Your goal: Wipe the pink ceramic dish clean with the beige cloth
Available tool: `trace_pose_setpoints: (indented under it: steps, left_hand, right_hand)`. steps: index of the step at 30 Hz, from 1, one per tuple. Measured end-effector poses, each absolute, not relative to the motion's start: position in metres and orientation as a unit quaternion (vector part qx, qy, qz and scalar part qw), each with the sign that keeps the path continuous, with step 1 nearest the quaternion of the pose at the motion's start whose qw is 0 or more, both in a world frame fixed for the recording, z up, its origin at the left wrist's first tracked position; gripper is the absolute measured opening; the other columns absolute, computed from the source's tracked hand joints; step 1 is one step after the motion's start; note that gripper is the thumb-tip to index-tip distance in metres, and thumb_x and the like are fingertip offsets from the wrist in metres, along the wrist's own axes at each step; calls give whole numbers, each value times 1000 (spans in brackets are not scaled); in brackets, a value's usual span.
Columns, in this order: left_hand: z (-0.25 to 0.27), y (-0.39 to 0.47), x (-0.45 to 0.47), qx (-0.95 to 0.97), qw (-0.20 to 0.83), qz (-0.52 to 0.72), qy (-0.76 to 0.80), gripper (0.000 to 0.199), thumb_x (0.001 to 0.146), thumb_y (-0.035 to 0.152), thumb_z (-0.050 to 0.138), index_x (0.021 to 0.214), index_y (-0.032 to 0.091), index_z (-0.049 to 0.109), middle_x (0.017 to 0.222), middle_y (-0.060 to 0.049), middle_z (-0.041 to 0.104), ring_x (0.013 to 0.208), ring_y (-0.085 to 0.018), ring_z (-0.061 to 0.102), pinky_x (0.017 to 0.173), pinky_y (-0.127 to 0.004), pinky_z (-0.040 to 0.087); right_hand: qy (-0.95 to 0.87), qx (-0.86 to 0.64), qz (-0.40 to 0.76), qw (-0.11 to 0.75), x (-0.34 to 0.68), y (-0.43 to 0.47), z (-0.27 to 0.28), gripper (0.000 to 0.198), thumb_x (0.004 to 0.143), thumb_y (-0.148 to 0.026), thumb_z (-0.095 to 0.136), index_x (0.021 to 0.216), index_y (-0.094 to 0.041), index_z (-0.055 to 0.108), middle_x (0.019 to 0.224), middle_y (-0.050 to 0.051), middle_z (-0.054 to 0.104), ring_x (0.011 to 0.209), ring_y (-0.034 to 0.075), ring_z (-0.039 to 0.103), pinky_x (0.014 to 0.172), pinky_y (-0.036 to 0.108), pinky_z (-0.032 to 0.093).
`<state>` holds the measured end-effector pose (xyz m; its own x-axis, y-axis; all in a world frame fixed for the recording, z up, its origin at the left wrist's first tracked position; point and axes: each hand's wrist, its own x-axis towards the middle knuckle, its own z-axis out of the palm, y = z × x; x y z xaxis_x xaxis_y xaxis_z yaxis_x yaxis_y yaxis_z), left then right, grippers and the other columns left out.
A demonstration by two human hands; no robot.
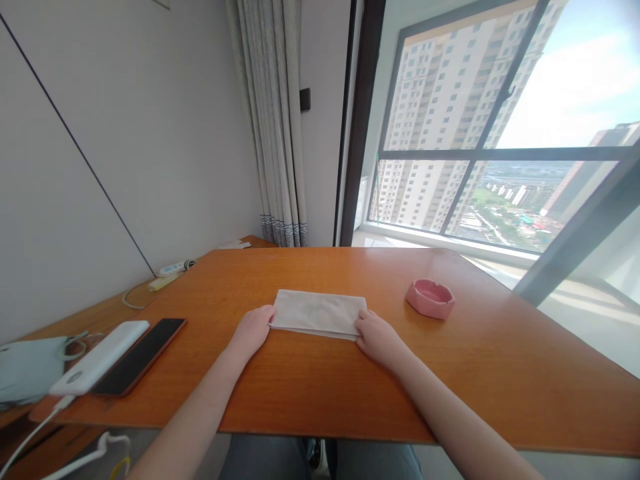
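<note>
A white folded cloth (320,313) lies flat on the wooden table (310,387), in the middle in front of me. It forms a long rectangle, and layered edges show along its near side. My left hand (254,328) pinches its left end, fingers closed at the near corner. At the right end, my right hand (376,335) grips the near corner with the fingers curled in. Both forearms reach in from the bottom of the view.
A pink ashtray (430,299) stands to the right of the cloth. On the left lie a black phone (143,357) and a white power bank (100,358) with a cable plugged in. A power strip (175,268) sits beyond the table's left edge.
</note>
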<state>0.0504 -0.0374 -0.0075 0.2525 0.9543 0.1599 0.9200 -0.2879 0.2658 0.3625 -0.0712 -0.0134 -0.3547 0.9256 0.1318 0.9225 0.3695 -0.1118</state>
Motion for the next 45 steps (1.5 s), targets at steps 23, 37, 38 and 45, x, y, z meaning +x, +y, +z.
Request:
trace_pose_setpoints:
  steps: [23, 37, 38, 45]
  left_hand:
    - [-30, -31, 65, 755, -7, 171, 633, 24, 84, 35, 41, 66, 21, 38, 73, -3, 54, 70, -18, 53, 60, -27, 32]
    - [-33, -25, 58, 644, 139, 384, 648, 23, 73, 24, 45, 61, 21, 26, 55, 6, 31, 54, -11, 32, 53, -23, 22]
    - [-32, -23, 57, 624, 151, 405, 651, 23, 72, 23, 45, 61, 21, 25, 56, 6, 30, 54, -11, 32, 53, -22, 24]
    - [7, -23, 93, 631, 86, 481, 603, 21, 77, 24, 44, 64, 22, 28, 58, 6, 33, 55, -12, 36, 60, -24, 35]
  right_hand:
    - [-813, -569, 18, 123, 338, -80, -20, 14, 87, -30, 42, 88, -19, 51, 89, 4, 55, 76, 16, 55, 65, 26, 34]
    - [-832, -505, 71, 220, 343, -78, -23, 13, 80, -32, 55, 85, -20, 55, 117, 9, 54, 110, 23, 48, 93, 36, 36]
    - [-832, -501, 84, 222, 342, -78, -24, 13, 80, -32, 56, 86, -20, 55, 115, 8, 55, 109, 23, 49, 93, 36, 37]
    - [-816, -469, 186, 282, 342, -76, -32, 21, 82, -37, 52, 94, -20, 56, 125, 9, 52, 117, 23, 47, 100, 38, 34]
